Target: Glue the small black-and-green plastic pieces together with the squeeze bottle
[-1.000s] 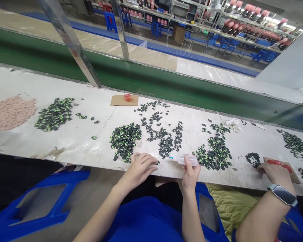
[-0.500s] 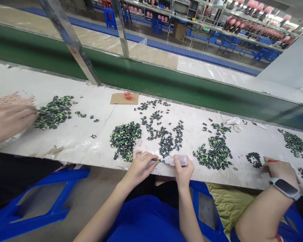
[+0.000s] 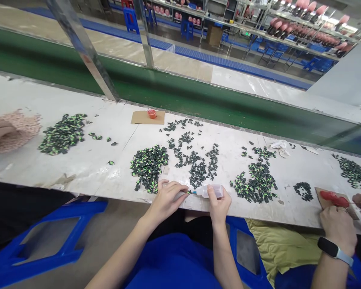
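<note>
My left hand (image 3: 170, 196) pinches a small black-and-green piece (image 3: 189, 192) between thumb and forefinger over the table's front edge. In my right hand (image 3: 219, 202) lies a clear squeeze bottle (image 3: 206, 191), held on its side, its thin blue tip pointing left at the piece. Whether the tip touches the piece, I cannot tell. Beyond my left hand is a pile of black pieces with green and pale marks (image 3: 149, 165). Small dark pieces (image 3: 198, 172) lie scattered just past the bottle.
A red cup (image 3: 151, 114) stands on cardboard (image 3: 138, 117) at the back. More black-green piles lie left (image 3: 63, 134) and right (image 3: 255, 182). A co-worker's hand (image 3: 0, 130) is over pinkish bits (image 3: 21, 128); another co-worker's hand (image 3: 338, 224) is beside red things (image 3: 333, 198).
My hands and the bottle have barely moved. The left co-worker's hand has moved left onto the pinkish bits. The right co-worker's watch arm has shifted, uncovering the red things on cardboard.
</note>
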The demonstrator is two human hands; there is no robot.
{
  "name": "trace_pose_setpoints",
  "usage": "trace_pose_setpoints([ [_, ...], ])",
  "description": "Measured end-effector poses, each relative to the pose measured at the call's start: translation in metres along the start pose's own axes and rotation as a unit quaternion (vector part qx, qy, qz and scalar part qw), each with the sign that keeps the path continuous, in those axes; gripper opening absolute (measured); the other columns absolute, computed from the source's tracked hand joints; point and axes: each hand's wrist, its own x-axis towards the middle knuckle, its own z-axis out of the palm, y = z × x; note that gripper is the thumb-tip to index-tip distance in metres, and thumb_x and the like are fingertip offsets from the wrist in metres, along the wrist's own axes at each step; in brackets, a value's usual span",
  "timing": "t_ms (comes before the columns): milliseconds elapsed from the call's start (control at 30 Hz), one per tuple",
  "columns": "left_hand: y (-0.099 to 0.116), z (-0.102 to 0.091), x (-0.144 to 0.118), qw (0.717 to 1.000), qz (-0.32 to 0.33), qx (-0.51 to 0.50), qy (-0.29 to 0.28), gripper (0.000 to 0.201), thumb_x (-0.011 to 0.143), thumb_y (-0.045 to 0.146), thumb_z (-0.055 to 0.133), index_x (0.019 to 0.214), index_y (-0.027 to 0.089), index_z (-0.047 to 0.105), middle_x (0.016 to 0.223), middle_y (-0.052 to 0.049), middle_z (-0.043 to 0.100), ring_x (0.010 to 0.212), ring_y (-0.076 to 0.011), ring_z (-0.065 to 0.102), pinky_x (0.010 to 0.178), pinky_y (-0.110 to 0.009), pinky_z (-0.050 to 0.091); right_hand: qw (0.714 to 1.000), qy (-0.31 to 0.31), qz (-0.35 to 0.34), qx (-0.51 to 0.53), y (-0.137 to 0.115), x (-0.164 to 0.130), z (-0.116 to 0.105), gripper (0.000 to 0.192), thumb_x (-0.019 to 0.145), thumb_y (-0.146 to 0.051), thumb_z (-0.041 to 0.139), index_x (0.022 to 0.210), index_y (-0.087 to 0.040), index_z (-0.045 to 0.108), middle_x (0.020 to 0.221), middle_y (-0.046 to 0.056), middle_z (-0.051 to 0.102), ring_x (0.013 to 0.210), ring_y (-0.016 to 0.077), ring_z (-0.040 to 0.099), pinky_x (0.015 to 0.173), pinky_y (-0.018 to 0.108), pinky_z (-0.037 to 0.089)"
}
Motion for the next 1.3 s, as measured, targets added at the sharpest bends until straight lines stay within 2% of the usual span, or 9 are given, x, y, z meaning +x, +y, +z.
trace_pose_setpoints([
  [500,0.0001,0.0003,0.0005,1.0,0.004,-0.014,0.009,0.005,0.091,0.024,0.054,0.092,0.023,0.058,0.089,0.001,0.073,0.081,-0.0151,0.066,0.093,-0.038,0.025,1.0,-0.001,0.02,0.007,0.0062,-0.0025,0.0001,0.033,0.074,-0.045,0.063,0.061,-0.016,0.055,0.052,-0.002,0.055,0.051,0.0131,0.048,0.051,0.025,0.04],
  [767,-0.0014,0.002,0.0001,1.0,-0.003,-0.017,0.005,0.005,0.09,0.025,0.054,0.092,0.023,0.058,0.088,-0.001,0.073,0.08,-0.0159,0.066,0.095,-0.04,0.025,0.999,0.005,0.018,0.028,0.0061,-0.0033,-0.0003,0.033,0.072,-0.045,0.064,0.058,-0.017,0.054,0.051,-0.002,0.054,0.049,0.013,0.047,0.048,0.025,0.039],
  [1033,-0.0001,0.0023,0.0001,1.0,-0.017,-0.018,0.006,0.007,0.09,0.028,0.053,0.091,0.023,0.059,0.087,-0.001,0.073,0.08,-0.0166,0.066,0.097,-0.04,0.027,1.0,0.003,0.004,0.004,0.0058,-0.0021,-0.0001,0.034,0.072,-0.046,0.063,0.056,-0.017,0.053,0.049,-0.002,0.053,0.048,0.0123,0.046,0.047,0.024,0.038],
  [1300,0.0003,0.0026,-0.0002,1.0,-0.015,-0.018,0.01,0.004,0.088,0.023,0.056,0.091,0.023,0.059,0.087,0.001,0.073,0.079,-0.0159,0.066,0.096,-0.04,0.026,1.0,-0.002,0.014,0.011,0.0056,0.0001,-0.001,0.033,0.071,-0.044,0.063,0.056,-0.017,0.053,0.049,-0.003,0.051,0.049,0.0122,0.045,0.049,0.024,0.038],
])
